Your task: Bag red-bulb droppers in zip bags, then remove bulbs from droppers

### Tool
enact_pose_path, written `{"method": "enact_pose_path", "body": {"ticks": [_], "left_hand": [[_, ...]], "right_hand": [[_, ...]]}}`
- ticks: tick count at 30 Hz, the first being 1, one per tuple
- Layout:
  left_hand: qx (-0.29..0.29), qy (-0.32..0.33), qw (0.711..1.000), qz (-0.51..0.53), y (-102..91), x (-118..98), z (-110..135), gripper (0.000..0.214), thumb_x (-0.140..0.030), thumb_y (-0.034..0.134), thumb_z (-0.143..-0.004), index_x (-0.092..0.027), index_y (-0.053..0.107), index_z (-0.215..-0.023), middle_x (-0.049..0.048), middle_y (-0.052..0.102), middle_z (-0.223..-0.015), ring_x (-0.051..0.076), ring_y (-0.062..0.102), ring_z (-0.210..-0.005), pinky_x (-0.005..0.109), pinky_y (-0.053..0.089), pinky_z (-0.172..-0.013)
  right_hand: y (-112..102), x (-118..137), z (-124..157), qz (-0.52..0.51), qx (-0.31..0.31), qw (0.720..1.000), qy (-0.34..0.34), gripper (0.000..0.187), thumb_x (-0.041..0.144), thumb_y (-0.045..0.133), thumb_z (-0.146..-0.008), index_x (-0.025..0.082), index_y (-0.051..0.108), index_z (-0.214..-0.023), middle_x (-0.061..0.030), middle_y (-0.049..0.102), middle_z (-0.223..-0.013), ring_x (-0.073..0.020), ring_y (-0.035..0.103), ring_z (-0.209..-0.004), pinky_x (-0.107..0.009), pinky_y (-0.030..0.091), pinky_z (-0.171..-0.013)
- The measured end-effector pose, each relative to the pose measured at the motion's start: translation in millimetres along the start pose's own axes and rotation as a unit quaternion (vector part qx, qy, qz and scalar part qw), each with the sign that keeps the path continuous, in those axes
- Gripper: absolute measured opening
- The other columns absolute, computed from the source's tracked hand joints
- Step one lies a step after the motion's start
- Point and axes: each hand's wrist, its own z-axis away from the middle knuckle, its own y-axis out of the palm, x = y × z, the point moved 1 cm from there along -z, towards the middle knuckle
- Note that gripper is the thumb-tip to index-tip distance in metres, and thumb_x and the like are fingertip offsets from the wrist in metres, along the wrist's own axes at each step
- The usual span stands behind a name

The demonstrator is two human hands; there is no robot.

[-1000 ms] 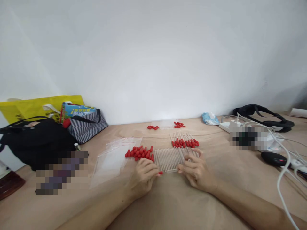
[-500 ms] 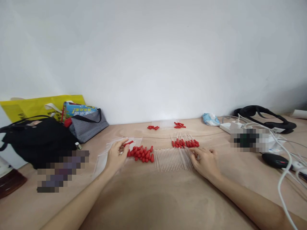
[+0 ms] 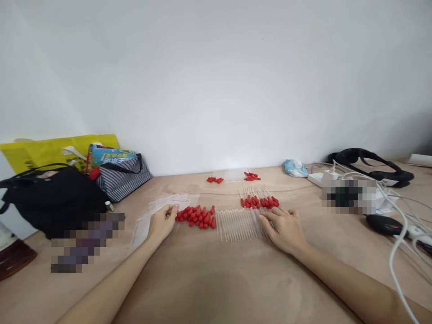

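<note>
My left hand point(image 3: 162, 221) is closed, its fingertips together at the left end of a pile of red rubber dropper bulbs point(image 3: 200, 218). A bulb shows at the fingertips, partly hidden by them. My right hand point(image 3: 285, 228) lies with fingers stretched over the right end of a row of clear glass dropper tubes point(image 3: 236, 226). Its thumb and index finger are apart, and no tube shows lifted between them. Just beyond it lie several droppers with red bulbs point(image 3: 259, 202) fitted, their thin ends pointing away.
Clear plastic bags point(image 3: 141, 227) lie under and beside my left hand. Farther back are more tubes point(image 3: 233, 175) between two small groups of narrow red bulbs. Bags point(image 3: 54, 198) stand at left; a blue mask point(image 3: 295, 167), white cables point(image 3: 393, 256) and a black headset point(image 3: 371, 167) lie at right.
My left hand has lowered to the pile's left end; the red bulb that stuck out from its fingers no longer does. My right hand has shifted slightly left, its fingers flatter over the tubes.
</note>
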Motion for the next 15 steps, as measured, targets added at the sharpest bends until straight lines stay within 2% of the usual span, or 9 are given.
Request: {"method": "enact_pose_path", "body": {"ticks": [4, 7, 9, 10, 11, 12, 15], "left_hand": [[-0.033, 0.005, 0.999, 0.002, -4.8, -1.3, -1.7, 0.038, -0.046, 0.037, -0.073, -0.017, 0.060, -0.079, 0.0040, 0.067, -0.076, 0.018, 0.058, -0.062, 0.027, 0.044, -0.059], [-0.043, 0.090, 0.995, -0.010, -1.8, -20.6, -1.3, 0.028, -0.039, 0.043, -0.072, -0.018, 0.060, -0.077, 0.0038, 0.066, -0.077, 0.019, 0.057, -0.071, 0.028, 0.044, -0.065], [-0.004, 0.157, 0.987, -0.039, 6.9, -43.9, -0.6, 0.021, -0.032, 0.045, -0.072, -0.018, 0.061, -0.073, 0.0036, 0.065, -0.079, 0.019, 0.056, -0.080, 0.030, 0.042, -0.076], [0.035, 0.173, 0.982, -0.060, 13.8, -57.2, -0.5, 0.019, -0.030, 0.046, -0.072, -0.018, 0.062, -0.072, 0.0039, 0.064, -0.082, 0.019, 0.056, -0.085, 0.030, 0.040, -0.082], [0.089, 0.169, 0.978, -0.084, 22.5, -70.6, -0.7, 0.018, -0.027, 0.047, -0.073, -0.019, 0.062, -0.074, 0.0039, 0.064, -0.086, 0.019, 0.055, -0.089, 0.030, 0.038, -0.085], [0.118, 0.165, 0.975, -0.091, 32.1, -84.1, -1.4, 0.016, -0.026, 0.048, -0.072, -0.019, 0.063, -0.072, 0.0038, 0.064, -0.087, 0.019, 0.056, -0.089, 0.029, 0.038, -0.084], [0.163, 0.127, 0.973, -0.106, 65.8, -119.7, -6.5, 0.018, -0.030, 0.051, -0.072, -0.018, 0.065, -0.071, 0.0065, 0.066, -0.084, 0.023, 0.058, -0.088, 0.031, 0.041, -0.078]], "right_hand": [[0.4, -5.9, -2.7, -0.036, -0.023, 0.998, 0.040, 0.033, 0.035, 0.035, -0.086, 0.026, 0.066, -0.078, -0.0016, 0.064, -0.078, -0.0175, 0.054, -0.081, -0.033, 0.025, -0.071], [0.9, -10.5, -4.9, -0.065, -0.043, 0.994, 0.072, 0.035, 0.036, 0.033, -0.085, 0.025, 0.065, -0.077, -0.0023, 0.065, -0.079, -0.0188, 0.055, -0.083, -0.033, 0.026, -0.070], [1.0, -12.7, -6.3, -0.082, -0.055, 0.991, 0.096, 0.035, 0.038, 0.034, -0.084, 0.024, 0.065, -0.077, -0.0026, 0.065, -0.081, -0.0196, 0.055, -0.084, -0.033, 0.026, -0.071], [1.0, -13.5, -6.9, -0.088, -0.058, 0.989, 0.107, 0.034, 0.038, 0.035, -0.083, 0.024, 0.065, -0.077, -0.0024, 0.066, -0.081, -0.0199, 0.055, -0.084, -0.033, 0.027, -0.071], [1.0, -14.1, -7.5, -0.092, -0.059, 0.987, 0.117, 0.033, 0.038, 0.036, -0.082, 0.024, 0.065, -0.077, -0.0020, 0.066, -0.081, -0.0202, 0.055, -0.084, -0.033, 0.027, -0.071], [1.1, -14.6, -7.9, -0.095, -0.060, 0.986, 0.125, 0.032, 0.038, 0.037, -0.082, 0.025, 0.065, -0.076, -0.0016, 0.066, -0.081, -0.0204, 0.055, -0.084, -0.033, 0.027, -0.071], [1.6, -15.4, -8.6, -0.099, -0.070, 0.983, 0.138, 0.029, 0.038, 0.040, -0.080, 0.025, 0.065, -0.074, -0.0011, 0.066, -0.080, -0.0209, 0.055, -0.082, -0.034, 0.026, -0.071]]}}
